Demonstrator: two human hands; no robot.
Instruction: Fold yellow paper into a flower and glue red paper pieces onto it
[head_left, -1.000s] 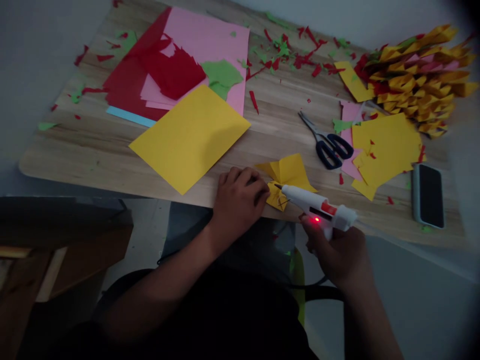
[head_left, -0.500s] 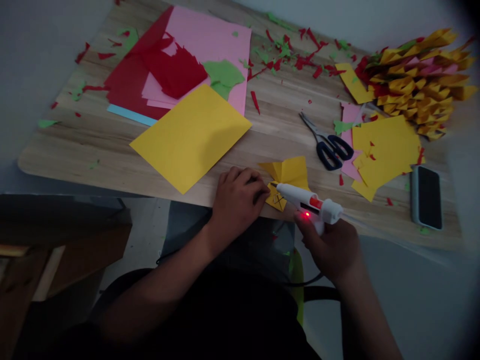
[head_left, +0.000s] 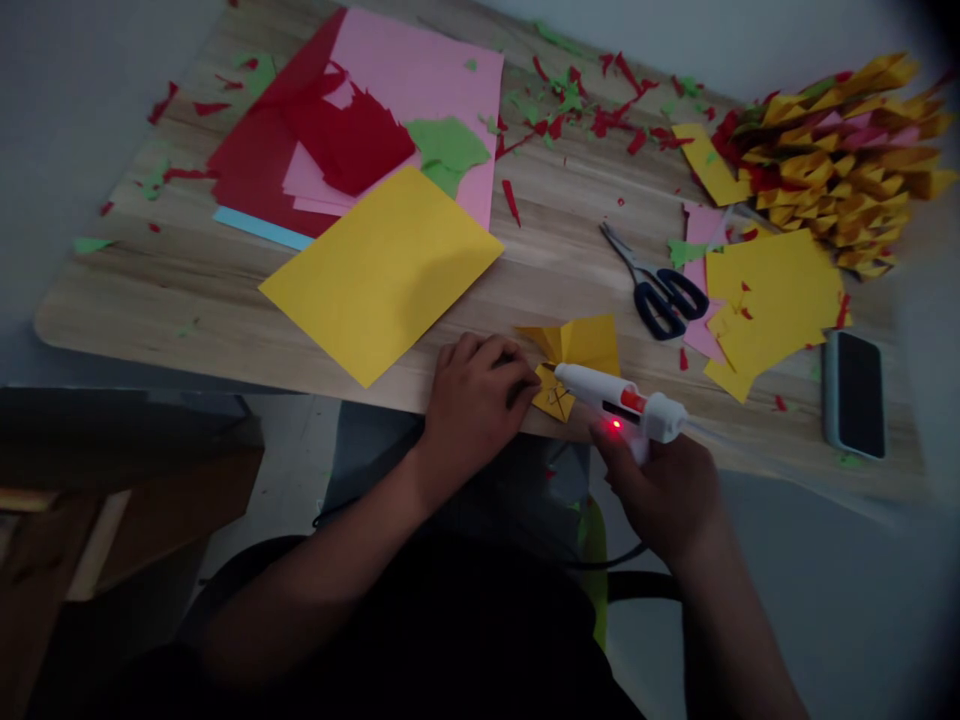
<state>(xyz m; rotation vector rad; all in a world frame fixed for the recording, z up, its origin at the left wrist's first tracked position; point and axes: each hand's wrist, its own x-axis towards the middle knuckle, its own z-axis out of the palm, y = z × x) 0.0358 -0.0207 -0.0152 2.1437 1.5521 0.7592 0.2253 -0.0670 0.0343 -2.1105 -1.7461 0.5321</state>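
Head view: left of the scissors [head_left: 651, 278] lies a yellow sheet [head_left: 382, 275]; on their near side my right hand [head_left: 671, 490] grips the glue gun [head_left: 609, 390], long axis sideways, nozzle [head_left: 565, 375] pointing left over folded paper [head_left: 589, 342] my left hand [head_left: 476, 400] pinches, its marks [head_left: 556, 398] unreadable.

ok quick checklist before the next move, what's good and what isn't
1. Glue gun held in the right hand: ok, gripped by its handle.
2. Red light on the glue gun lit: ok, it glows.
3. Left hand well away from the nozzle: not ok, its fingertips are close beside it.
4. Folded yellow paper firmly pinned: cannot tell; the left fingers are at its left side, but their pressure doesn't show.
5. Nozzle touching the paper: cannot tell, too small and dark.
6. Scissors apart from both hands: ok, they lie beyond the glue gun.
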